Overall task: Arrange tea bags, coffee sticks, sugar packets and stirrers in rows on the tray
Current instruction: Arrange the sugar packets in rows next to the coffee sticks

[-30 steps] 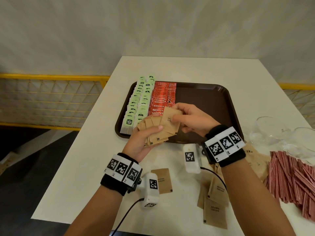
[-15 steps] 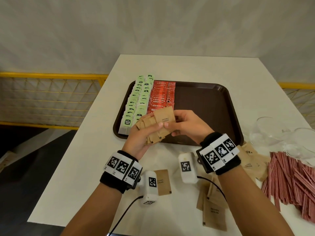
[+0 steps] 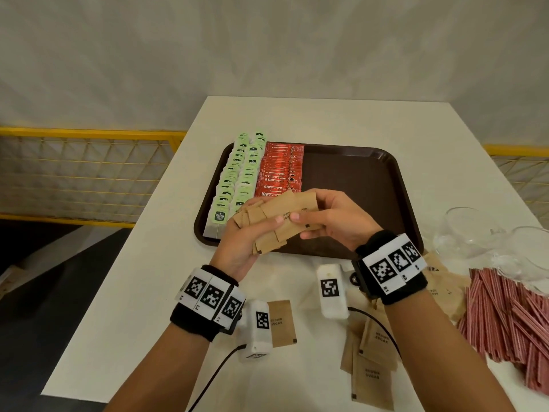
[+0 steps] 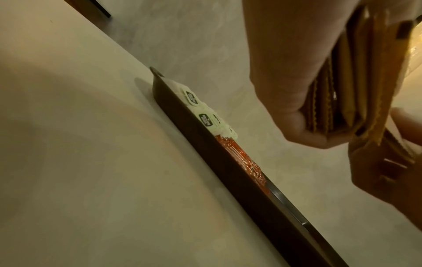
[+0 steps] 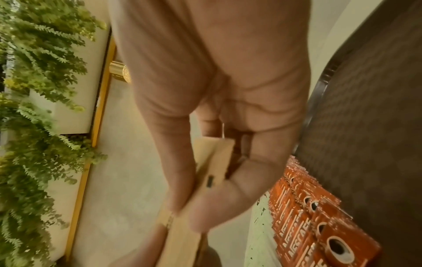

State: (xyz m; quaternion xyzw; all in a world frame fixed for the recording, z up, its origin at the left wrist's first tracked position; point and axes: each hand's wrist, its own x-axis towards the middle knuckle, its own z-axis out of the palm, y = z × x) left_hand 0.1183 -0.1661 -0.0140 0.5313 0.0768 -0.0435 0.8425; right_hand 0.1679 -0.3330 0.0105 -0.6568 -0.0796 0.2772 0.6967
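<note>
The left hand is gripping a fanned stack of brown sugar packets just above the near edge of the tray, thumb curled over the top, while the right hand is pinching the uppermost packet between thumb and fingers. These packets are looking light, thin and papery, likely to slide over one another, so pinching each by a short edge seems the safest hold. On the tray, green tea bags and red coffee sticks are already lying in rows at the left, leaving bare tray to their right. Loose sugar packets, red stirrers and clear glasses are sitting on the counter; the glasses stand near the stirrers and could be knocked.
</note>
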